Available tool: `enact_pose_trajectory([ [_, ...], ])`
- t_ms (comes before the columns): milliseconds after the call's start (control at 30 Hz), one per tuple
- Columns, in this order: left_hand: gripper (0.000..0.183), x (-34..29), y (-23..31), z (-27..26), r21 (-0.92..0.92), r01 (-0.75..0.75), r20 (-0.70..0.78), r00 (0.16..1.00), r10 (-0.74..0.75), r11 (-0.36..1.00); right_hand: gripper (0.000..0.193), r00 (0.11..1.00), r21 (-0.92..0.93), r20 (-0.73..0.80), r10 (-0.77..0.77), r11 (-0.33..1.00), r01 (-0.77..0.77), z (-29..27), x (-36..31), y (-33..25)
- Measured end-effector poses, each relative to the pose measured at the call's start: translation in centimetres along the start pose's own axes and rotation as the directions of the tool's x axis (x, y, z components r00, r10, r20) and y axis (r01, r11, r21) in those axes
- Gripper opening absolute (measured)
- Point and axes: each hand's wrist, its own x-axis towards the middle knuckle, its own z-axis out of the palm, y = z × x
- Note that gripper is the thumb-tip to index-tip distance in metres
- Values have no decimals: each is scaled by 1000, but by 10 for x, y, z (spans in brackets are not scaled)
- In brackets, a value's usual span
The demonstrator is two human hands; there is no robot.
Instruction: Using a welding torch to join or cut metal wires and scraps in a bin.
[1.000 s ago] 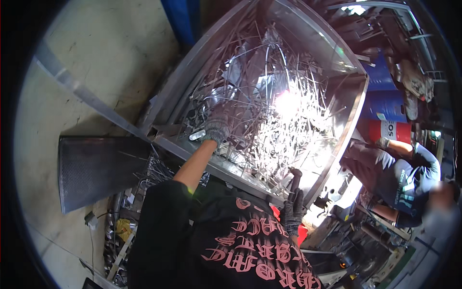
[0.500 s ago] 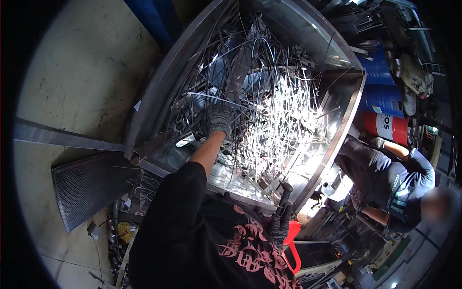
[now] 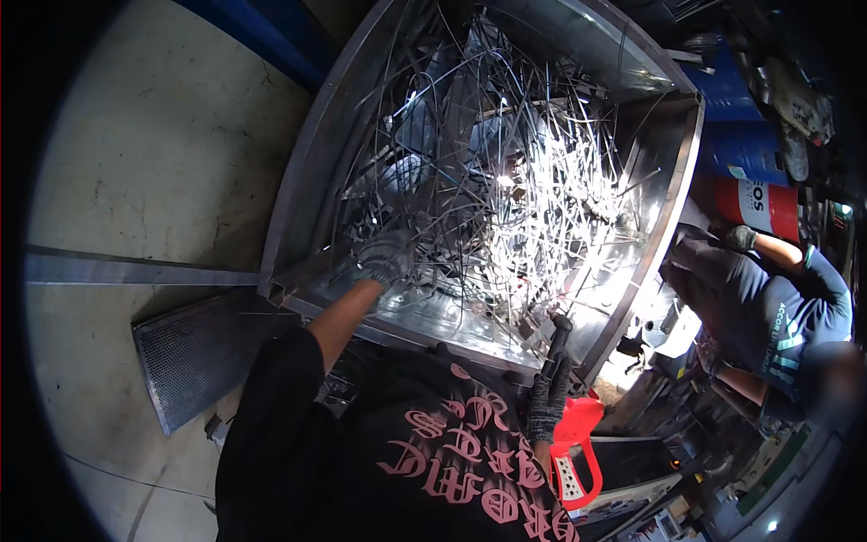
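Observation:
My left hand (image 3: 386,256), in a grey knit glove, is over the near left part of a large metal bin (image 3: 293,172). Beneath and beyond it lies a tangle of metal strips and wires (image 3: 470,194). Its fingers are blurred against the scrap, so I cannot tell whether they hold any. At the bin's near right edge, my right hand (image 3: 547,402), also gloved, is closed around a dark rod-shaped tool (image 3: 557,341) with a thicker end. That tool points up toward the bin's near rim; its exact kind is unclear.
A person in dark clothes (image 3: 759,307) is bent over at the right. Blue drums (image 3: 736,149) and a red and white drum (image 3: 759,206) stand behind the bin's right side. A perforated metal panel (image 3: 203,352) leans at left. Beside my right hand is a red plastic object (image 3: 582,420).
My left hand has drawn back toward me and left, from the middle of the tangle to the bin's near side. My right hand still holds the dark tool. The whole view has shifted slightly.

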Motion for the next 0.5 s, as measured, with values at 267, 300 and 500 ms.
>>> enact_pose_trajectory([
  [267, 44, -156, -59, 15, 134, 90, -119, 990, -74, 987, 67, 966, 12, 170, -196, 980, 197, 5, 29, 41],
  [300, 45, -166, -55, 5, 116, 167, -49, 985, -163, 979, 65, 969, 77, 246, -24, 997, 5, 5, 23, 11],
  [500, 42, -198, -97, 62, -471, 218, -336, 852, -402, 855, 62, 814, -47, 520, -258, 943, 329, 25, 60, -16],
])
